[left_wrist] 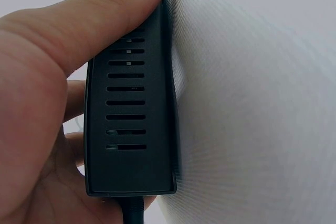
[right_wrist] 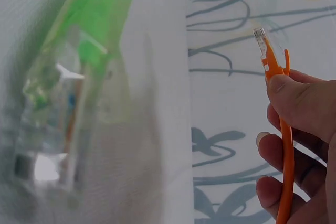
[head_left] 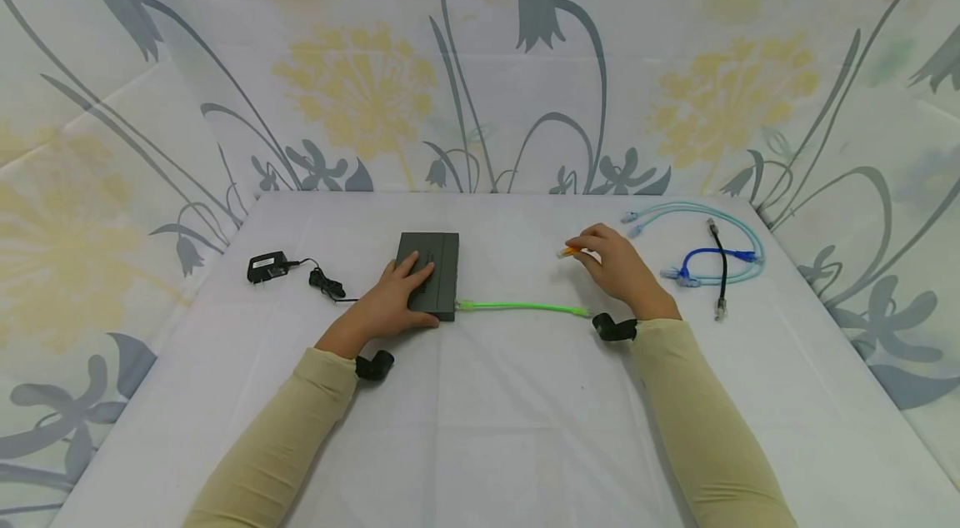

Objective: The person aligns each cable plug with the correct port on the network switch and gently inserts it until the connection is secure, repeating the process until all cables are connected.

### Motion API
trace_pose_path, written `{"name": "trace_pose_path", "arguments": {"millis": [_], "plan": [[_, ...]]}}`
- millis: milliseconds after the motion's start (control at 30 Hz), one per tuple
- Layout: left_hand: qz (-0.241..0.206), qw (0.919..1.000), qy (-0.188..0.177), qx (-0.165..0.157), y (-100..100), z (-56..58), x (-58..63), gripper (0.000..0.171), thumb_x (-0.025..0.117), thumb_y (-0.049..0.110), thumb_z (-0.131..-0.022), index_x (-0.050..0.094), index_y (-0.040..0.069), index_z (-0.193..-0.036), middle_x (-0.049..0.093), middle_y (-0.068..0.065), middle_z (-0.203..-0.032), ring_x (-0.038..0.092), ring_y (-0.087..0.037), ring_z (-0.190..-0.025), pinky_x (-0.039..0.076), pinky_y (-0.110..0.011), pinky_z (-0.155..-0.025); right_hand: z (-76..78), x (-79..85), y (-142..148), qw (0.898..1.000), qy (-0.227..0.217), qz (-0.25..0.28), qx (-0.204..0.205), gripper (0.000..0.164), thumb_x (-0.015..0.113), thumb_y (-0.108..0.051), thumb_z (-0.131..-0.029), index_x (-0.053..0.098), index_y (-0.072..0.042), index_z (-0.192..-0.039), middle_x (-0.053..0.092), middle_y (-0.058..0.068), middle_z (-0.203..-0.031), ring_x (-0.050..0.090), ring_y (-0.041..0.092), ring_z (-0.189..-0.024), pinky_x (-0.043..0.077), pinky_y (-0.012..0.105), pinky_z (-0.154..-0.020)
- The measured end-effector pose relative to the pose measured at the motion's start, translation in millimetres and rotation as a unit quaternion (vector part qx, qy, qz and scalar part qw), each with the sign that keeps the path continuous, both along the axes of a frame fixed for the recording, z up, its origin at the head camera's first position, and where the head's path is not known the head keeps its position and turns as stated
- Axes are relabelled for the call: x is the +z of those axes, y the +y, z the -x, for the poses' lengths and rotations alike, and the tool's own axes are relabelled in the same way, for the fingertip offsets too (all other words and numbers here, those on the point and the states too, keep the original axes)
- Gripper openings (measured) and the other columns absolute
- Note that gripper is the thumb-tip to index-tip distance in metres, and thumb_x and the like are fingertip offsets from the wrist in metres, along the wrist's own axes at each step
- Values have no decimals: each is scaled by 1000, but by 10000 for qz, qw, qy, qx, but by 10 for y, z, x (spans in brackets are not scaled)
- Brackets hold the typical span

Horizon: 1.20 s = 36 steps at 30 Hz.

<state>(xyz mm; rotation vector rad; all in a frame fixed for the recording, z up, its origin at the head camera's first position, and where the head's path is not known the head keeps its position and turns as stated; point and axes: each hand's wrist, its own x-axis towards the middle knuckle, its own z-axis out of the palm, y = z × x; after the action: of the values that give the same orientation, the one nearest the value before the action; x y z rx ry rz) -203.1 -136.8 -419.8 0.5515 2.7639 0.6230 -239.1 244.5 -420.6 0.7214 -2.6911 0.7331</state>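
Observation:
My left hand [head_left: 386, 303] holds the dark network switch [head_left: 445, 278], fingers spread across its top and thumb [left_wrist: 113, 11] along the vented near side. In the head view, one end of a short green network cable [head_left: 525, 306] meets the switch's right side; its other clear plug [right_wrist: 58, 124] looms blurred in the right wrist view. My right hand [head_left: 618, 270] is raised above the table right of the switch. Between thumb and index finger it pinches an orange network cable [right_wrist: 286, 166] just behind the clear plug, which points leftward in the head view.
A black power adapter [head_left: 267, 266] lies left of the switch, its bundled cord [head_left: 326, 285] running toward it. At the right lie a light blue cable [head_left: 738, 220], a dark blue cable [head_left: 708, 251] and a black cable [head_left: 723, 261]. Flower-printed cloth [head_left: 495, 95] hangs behind the white table.

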Motion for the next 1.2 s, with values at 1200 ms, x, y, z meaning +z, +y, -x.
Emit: {"name": "trace_pose_path", "arguments": {"millis": [1200], "plan": [[-41, 10000, 60, -47, -18, 24, -31, 97, 75, 49, -81, 23, 16, -156, 5, -15, -164, 1, -52, -146, 25, -65, -111, -6, -47, -179, 9703, -2108, 689, -969, 28, 54, -25, -100, 66, -16, -124, 62, 8, -123, 57, 29, -109, 49, 39, -81]]}}
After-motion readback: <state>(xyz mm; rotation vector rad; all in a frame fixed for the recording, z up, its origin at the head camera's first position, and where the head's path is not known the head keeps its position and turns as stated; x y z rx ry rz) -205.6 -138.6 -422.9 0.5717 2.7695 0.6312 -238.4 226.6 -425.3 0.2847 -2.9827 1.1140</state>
